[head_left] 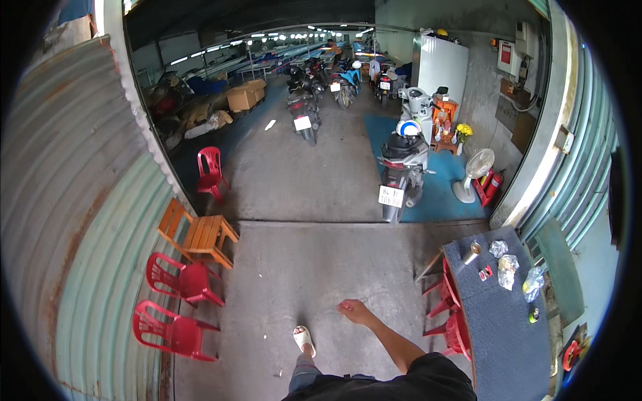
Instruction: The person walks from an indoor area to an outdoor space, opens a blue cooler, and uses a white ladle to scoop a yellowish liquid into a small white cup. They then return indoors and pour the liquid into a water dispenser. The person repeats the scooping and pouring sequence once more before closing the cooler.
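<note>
My right hand (352,310) swings out in front of my body over the concrete floor (294,267). Its fingers are curled closed, and nothing shows in them or sticks out of them. It touches nothing; the nearest furniture is a red plastic chair (457,334) tucked by the table on the right. My left hand is out of the picture. Below, one foot in a pale sandal (303,339) is set forward on the floor.
Red plastic chairs (184,331) and a wooden chair (204,234) line the left wall. A dark-topped table (498,334) bears a metal cup (472,252) and plastic bags (507,271). Past the threshold stand a parked motorbike (401,167), several others, a fan (476,170) and cardboard boxes (244,97).
</note>
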Tool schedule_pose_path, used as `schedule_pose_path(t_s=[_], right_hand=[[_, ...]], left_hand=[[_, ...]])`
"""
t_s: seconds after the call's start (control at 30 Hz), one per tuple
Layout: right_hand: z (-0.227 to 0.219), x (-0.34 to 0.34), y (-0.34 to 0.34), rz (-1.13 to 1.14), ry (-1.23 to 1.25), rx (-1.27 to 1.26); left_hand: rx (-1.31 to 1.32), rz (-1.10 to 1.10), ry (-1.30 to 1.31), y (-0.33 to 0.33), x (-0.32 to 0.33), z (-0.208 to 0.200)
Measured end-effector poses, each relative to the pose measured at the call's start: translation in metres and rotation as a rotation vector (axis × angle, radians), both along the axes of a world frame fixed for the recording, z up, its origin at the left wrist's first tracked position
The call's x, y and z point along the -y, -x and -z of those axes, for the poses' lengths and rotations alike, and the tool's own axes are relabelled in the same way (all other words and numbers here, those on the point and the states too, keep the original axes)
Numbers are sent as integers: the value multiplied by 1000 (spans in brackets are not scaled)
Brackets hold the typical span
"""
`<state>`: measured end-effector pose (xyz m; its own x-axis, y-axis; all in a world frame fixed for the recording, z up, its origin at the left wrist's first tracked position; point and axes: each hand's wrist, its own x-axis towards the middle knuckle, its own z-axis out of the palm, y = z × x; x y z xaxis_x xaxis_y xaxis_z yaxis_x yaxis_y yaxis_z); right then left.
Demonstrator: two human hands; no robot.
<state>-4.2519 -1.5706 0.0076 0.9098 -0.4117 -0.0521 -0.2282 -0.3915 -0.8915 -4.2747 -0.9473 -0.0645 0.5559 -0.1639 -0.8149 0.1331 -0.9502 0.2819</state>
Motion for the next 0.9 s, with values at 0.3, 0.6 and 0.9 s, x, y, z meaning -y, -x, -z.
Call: schedule_pose_path(t_s=[0.3, 0.6, 0.9], right_hand=[[192, 18, 8, 2, 167, -909], [130, 104, -100, 70, 148, -1187], [172, 284, -507, -78, 619, -947]], left_hand=[[50, 281, 113, -373, 167, 5], [271, -217, 888, -756, 486, 13], [304, 495, 241, -906, 617, 13]])
